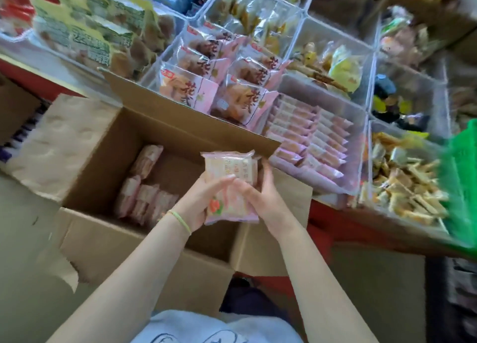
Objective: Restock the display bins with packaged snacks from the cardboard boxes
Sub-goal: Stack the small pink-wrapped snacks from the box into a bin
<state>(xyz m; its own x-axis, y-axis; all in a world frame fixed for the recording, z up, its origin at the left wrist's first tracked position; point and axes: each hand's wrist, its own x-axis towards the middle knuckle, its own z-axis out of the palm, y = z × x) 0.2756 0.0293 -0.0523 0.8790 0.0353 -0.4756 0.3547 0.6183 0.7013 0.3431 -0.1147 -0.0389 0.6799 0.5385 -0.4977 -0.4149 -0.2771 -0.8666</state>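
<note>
Print on the pink packs (pixel 229 187) is too blurred to read; only a red flower motif shows at their lower left. The packets (pixel 198 84) in the bin at 12 o'clock carry a large dark Chinese character resembling 花 and a small red logo, not legible.

Both hands grip a small stack of pink packs above the open box (pixel 144 177). The left hand (pixel 201 200) curls round the stack's left side, thumb across the front; a green band sits on its wrist. The right hand (pixel 260 195) wraps the right edge, fingers behind. More pink packs lie in the box at 9 o'clock from the hands. A clear bin (pixel 361 136) at 2 o'clock holds rows of slim pink sticks.
</note>
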